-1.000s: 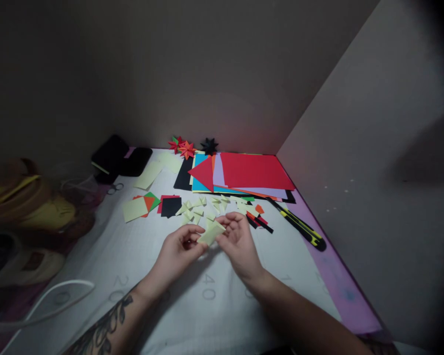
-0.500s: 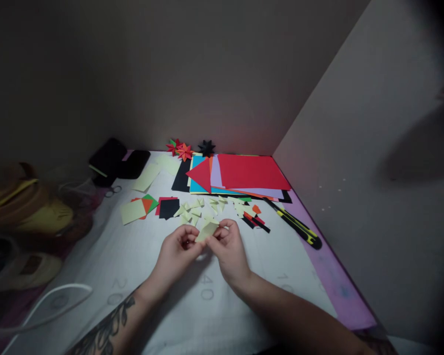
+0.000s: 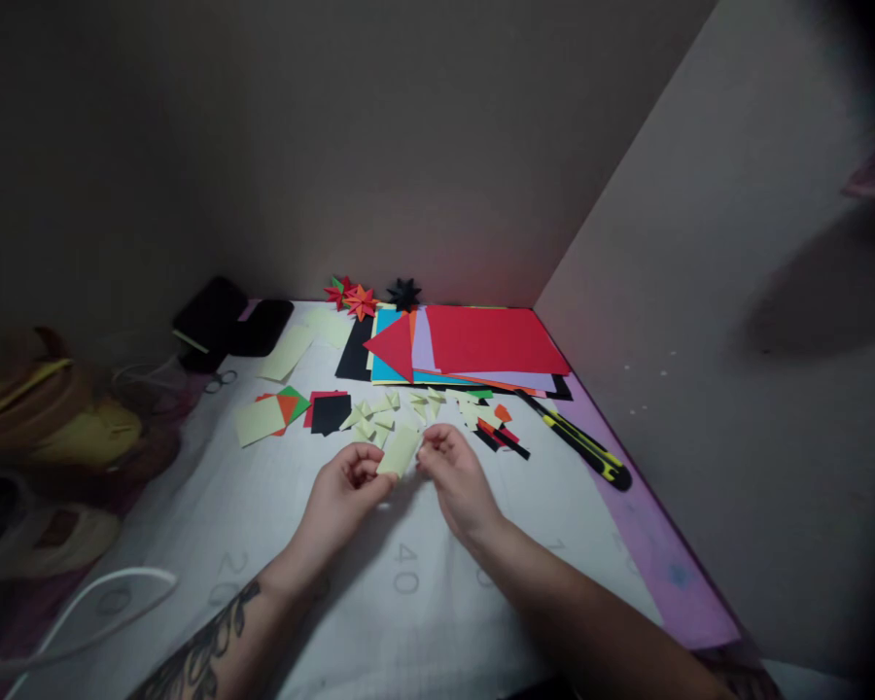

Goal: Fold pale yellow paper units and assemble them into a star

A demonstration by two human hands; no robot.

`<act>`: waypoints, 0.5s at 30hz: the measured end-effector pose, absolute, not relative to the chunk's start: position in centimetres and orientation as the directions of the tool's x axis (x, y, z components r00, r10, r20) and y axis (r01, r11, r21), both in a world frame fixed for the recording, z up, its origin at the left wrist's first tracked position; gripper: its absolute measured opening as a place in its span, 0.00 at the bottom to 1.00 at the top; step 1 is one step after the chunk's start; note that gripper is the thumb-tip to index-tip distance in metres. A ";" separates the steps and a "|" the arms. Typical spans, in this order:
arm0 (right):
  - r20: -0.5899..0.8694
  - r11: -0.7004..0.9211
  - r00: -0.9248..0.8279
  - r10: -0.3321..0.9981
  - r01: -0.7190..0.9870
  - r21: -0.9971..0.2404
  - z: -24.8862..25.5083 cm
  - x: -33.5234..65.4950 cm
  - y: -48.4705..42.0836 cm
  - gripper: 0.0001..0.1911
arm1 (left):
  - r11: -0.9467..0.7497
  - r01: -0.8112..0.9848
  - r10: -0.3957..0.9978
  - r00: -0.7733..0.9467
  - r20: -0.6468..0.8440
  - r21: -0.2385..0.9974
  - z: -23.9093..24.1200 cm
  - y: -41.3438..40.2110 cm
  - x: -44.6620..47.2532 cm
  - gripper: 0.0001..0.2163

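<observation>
A small pale yellow piece of paper [image 3: 400, 452], folded to a narrow rectangle, is held tilted above the white cloth. My left hand [image 3: 346, 491] pinches its lower left end between thumb and fingers. My right hand [image 3: 458, 476] has thumb and fingertips closed at the paper's right edge; the exact contact is hard to make out. Just beyond the hands lie several small folded pale yellow pieces [image 3: 368, 420]. Farther left are a pale yellow square [image 3: 258, 421] over orange and green paper, and a black square [image 3: 331, 413] over red.
A yellow-and-black utility knife [image 3: 590, 452] lies at the right. Stacked coloured sheets [image 3: 496, 340] rest at the back, near folded paper stars [image 3: 362, 301] and a black star [image 3: 404, 294]. Scissors [image 3: 221, 381] and a dark case [image 3: 262, 326] are at back left; a white cable [image 3: 117, 576] is nearer.
The paper has turned from a slanted, edge-on pose to show a flat rectangular face. My right hand has shifted slightly right, from the paper's lower edge to its right edge.
</observation>
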State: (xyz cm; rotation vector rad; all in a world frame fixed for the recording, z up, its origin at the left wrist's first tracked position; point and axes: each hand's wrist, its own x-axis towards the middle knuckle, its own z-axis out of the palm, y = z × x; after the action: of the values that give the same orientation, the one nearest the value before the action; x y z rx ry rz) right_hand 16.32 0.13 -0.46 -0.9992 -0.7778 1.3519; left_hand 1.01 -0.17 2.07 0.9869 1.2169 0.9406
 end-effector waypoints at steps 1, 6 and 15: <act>-0.117 -0.101 0.019 0.993 -0.376 -0.921 -0.6 16.0 -0.2 0.09 | 0.295 -0.044 0.950 0.117 -0.289 0.954 2.1 -0.1 1.0 0.14; -0.187 -0.177 -0.003 0.982 -0.335 -0.926 -0.5 15.2 -0.7 0.11 | 0.269 0.024 0.914 0.309 -0.263 0.963 1.9 -0.3 1.1 0.12; 0.069 0.095 -0.152 0.986 0.168 -0.981 0.2 16.4 -0.8 0.07 | 0.122 0.260 0.931 0.303 -0.201 0.958 2.2 -0.4 0.6 0.11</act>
State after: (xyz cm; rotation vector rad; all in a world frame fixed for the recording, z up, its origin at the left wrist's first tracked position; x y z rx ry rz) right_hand 16.39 -0.76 0.19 -1.2019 -1.4860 1.1652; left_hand 0.59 -0.42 2.20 1.3926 1.1966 0.7183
